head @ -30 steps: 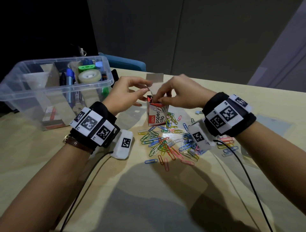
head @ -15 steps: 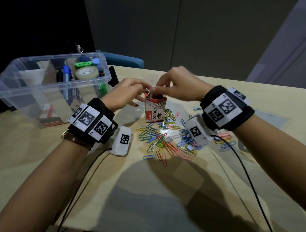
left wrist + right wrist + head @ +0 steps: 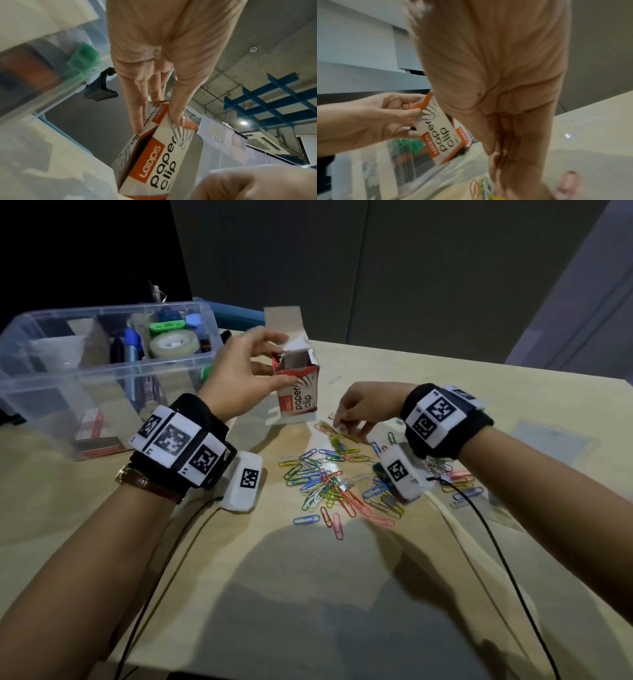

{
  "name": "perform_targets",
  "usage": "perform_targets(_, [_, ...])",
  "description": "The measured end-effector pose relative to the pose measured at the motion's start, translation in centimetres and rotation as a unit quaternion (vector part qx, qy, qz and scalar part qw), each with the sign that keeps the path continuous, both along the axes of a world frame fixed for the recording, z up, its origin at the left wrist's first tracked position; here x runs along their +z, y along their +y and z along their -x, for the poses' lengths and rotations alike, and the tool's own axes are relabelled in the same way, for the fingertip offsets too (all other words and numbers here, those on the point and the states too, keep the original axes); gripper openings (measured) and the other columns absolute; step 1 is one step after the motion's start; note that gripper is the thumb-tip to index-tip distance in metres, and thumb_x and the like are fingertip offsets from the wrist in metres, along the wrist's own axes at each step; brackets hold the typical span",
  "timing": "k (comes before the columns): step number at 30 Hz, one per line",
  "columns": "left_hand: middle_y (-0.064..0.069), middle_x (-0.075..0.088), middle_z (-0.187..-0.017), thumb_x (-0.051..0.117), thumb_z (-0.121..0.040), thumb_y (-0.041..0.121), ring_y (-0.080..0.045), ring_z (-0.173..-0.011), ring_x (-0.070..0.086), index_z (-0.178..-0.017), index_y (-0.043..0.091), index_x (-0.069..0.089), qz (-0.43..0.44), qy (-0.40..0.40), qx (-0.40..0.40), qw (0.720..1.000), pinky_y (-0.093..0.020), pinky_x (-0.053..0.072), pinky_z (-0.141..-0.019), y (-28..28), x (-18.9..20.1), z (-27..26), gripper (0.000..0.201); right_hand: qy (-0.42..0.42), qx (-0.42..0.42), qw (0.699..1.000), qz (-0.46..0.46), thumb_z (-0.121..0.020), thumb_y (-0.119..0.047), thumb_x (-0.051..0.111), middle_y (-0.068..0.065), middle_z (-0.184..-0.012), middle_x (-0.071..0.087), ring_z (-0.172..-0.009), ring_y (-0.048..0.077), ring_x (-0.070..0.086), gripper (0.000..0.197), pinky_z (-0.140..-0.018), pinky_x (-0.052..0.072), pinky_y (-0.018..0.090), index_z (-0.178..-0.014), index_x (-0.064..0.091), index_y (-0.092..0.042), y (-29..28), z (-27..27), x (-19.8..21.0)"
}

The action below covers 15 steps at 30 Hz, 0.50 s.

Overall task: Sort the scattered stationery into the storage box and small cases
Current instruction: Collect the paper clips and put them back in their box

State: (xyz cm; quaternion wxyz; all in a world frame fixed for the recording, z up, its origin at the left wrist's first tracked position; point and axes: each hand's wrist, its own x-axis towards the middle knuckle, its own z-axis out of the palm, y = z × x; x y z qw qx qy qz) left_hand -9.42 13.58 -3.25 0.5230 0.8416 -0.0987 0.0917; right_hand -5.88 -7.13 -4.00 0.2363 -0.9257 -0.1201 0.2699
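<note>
Nearest, a heap of coloured wire paper clips (image 3: 337, 484) lies on the pale wooden worktop (image 3: 239, 594). At its one o'clock edge the right hand (image 3: 368, 409) pinches several clips between curled fingers (image 3: 346, 424). At eleven o'clock the left hand (image 3: 239, 378) holds the open orange-and-white cardboard paper-clip box (image 3: 301, 392) tilted; a loose pinch could drop clips short, or the box could tip and spill

Our left hand (image 3: 245, 378) pinches with thumb opposite fingers; our right hand (image 3: 364, 409) curls its fingertips downward.
</note>
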Motion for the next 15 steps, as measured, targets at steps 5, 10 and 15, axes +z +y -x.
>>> perform_targets(5, [0.000,0.061,-0.118,0.080,-0.075,0.011,-0.013,-0.099,0.065,-0.130,0.017,0.053,-0.019,0.006,0.010,1.000,-0.030,0.057,-0.081,0.2,-0.1,-0.2,0.061,-0.048,0.039,0.998,0.001,-0.093,-0.007,0.062,0.005,-0.093,0.068,-0.075,0.009,0.066,0.020,-0.063,0.059,0.022,-0.110,0.066,0.003,0.3,-0.1,1.3])
perform_targets(10, [-0.001,0.061,-0.118,0.078,-0.077,0.008,-0.016,-0.101,0.065,-0.130,0.017,0.051,-0.025,0.011,0.004,1.000,-0.030,0.057,-0.082,0.1,-0.2,-0.2,0.060,0.012,0.090,0.996,0.017,-0.084,-0.021,0.074,0.009,-0.098,0.068,-0.076,0.012,0.066,0.034,-0.065,0.056,0.018,-0.110,0.066,-0.001,1.0,0.8,0.2])
perform_targets(15, [0.002,0.058,-0.119,0.076,-0.079,0.008,-0.016,-0.103,0.063,-0.133,0.018,0.049,-0.032,0.003,0.015,0.999,-0.031,0.057,-0.083,0.2,-0.2,-0.1,0.061,0.006,0.190,0.981,0.036,-0.063,-0.037,0.088,-0.001,-0.098,0.066,-0.090,0.015,0.063,0.054,-0.080,0.053,0.025,-0.109,0.065,-0.019,2.7,2.5,0.0])
